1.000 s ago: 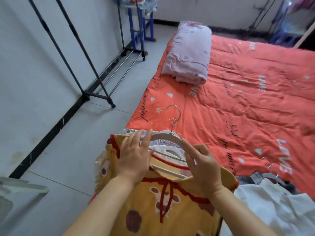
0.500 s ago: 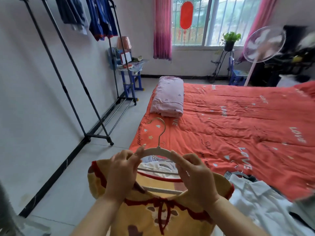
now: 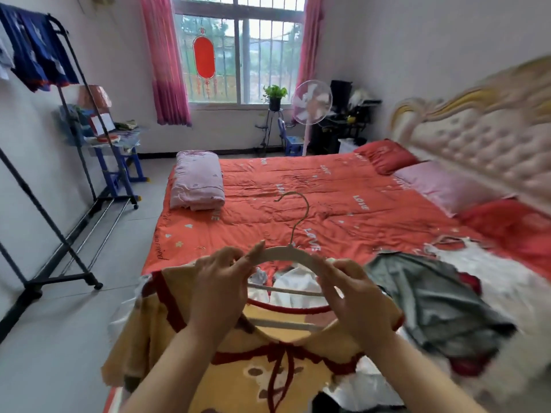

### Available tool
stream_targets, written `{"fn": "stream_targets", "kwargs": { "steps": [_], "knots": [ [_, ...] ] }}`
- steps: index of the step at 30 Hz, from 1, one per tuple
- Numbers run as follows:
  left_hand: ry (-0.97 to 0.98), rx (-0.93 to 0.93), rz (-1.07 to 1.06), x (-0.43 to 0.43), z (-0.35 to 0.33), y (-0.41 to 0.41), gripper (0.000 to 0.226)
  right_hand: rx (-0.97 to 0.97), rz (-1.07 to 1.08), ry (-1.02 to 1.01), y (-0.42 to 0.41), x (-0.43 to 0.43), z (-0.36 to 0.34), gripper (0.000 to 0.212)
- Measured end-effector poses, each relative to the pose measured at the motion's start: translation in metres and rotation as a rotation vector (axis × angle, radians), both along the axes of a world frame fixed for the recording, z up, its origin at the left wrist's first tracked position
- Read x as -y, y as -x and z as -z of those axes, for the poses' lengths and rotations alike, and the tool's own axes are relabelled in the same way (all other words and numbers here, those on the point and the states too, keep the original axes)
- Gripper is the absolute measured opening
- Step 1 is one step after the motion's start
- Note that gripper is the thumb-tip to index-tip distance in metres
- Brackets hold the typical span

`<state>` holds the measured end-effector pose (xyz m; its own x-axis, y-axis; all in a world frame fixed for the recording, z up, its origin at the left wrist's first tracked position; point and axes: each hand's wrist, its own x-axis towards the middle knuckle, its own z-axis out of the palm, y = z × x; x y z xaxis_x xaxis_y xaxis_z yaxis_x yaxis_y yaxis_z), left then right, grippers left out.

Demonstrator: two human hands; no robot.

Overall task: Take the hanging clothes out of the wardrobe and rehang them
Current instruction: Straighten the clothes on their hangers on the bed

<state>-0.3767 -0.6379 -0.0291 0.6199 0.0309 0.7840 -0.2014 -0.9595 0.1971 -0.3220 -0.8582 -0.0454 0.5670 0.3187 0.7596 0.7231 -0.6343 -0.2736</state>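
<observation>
White walls (image 3: pixel 387 55), grey tiled floor (image 3: pixel 59 338); barred window (image 3: pixel 238 55) at far wall, daylight through, pink curtains (image 3: pixel 167 70) either side; bed (image 3: pixel 313 198) with orange-red quilt, tufted cream headboard (image 3: pixel 477 135) at right; standing fan (image 3: pixel 311 102), potted plant (image 3: pixel 275 95) beneath window

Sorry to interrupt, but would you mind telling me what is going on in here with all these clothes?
A person is holding a yellow top on a white hanger above the foot of the bed, left hand and right hand each gripping a shoulder of the hanger. More clothes lie piled on the bed. A garment rack by the left wall carries some blue clothing.
</observation>
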Motion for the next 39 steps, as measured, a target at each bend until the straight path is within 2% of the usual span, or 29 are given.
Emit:
{"fn": "stream_targets", "kwargs": {
  "steps": [2, 6, 10, 19, 23, 28, 35, 39],
  "knots": [
    [-0.019, 0.009, 0.040, 0.037, -0.008, -0.002, 0.056, -0.012, 0.079, 0.022, 0.010, 0.040, -0.006, 0.056],
    [0.009, 0.030, 0.132, 0.119, -0.019, -0.012, 0.051, -0.027, 0.186, 0.037, 0.023, 0.126, -0.010, 0.042],
    [0.028, 0.044, 0.247, 0.216, -0.026, -0.027, 0.048, 0.041, 0.195, 0.011, 0.032, 0.221, -0.027, 0.053],
    [0.096, -0.024, 0.408, 0.462, -0.025, -0.059, 0.045, 0.026, 0.436, 0.082, 0.031, 0.465, -0.034, 0.049],
    [0.161, -0.111, 0.457, 0.544, -0.022, -0.077, 0.045, 0.007, 0.451, 0.102, 0.018, 0.544, -0.036, 0.048],
    [0.269, -0.262, 0.538, 0.620, -0.014, -0.118, 0.047, -0.002, 0.496, 0.164, -0.019, 0.619, -0.036, 0.049],
    [0.346, -0.288, 0.665, 0.717, 0.000, -0.220, 0.047, 0.095, 0.599, 0.295, -0.105, 0.711, -0.039, 0.039],
    [0.328, -0.316, 0.692, 0.768, -0.002, -0.279, 0.046, 0.073, 0.630, 0.273, -0.157, 0.759, -0.040, 0.039]
  ]
}}
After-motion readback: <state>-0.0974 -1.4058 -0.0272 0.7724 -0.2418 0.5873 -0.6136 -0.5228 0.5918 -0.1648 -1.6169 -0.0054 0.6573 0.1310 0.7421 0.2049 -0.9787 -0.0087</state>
